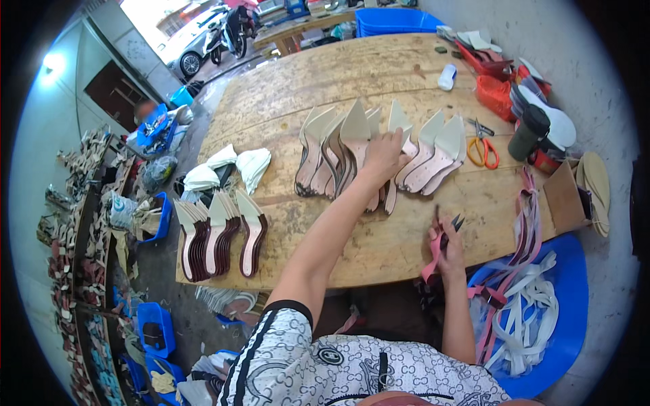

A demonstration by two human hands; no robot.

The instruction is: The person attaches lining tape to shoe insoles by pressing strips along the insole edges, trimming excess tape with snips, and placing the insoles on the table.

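Observation:
On the wooden table [305, 74], rows of high-heel shoe insoles lie in the middle, with pale pointed toes and pinkish curved shanks. My left hand [386, 157] reaches into this group, its fingers closed around one insole [398, 116]. It covers that insole's middle part. To its left stands a bunch of insoles [354, 125], and to its right lie several overlapping insoles [447, 143]. Near the table's front edge, my right hand [449, 249] is closed around small dark-bladed snips [458, 222] and a pink strip [431, 265]. Its fingers partly hide the snips' handles.
Dark-edged insole stacks [218, 233] and white cloth pieces [252, 168] lie at left. Orange-handled scissors [483, 151], a dark bottle [530, 132] and a cardboard piece [565, 197] are at right. A blue tub [575, 304] of white strips stands by the right front edge. Shelves [81, 271] line the left.

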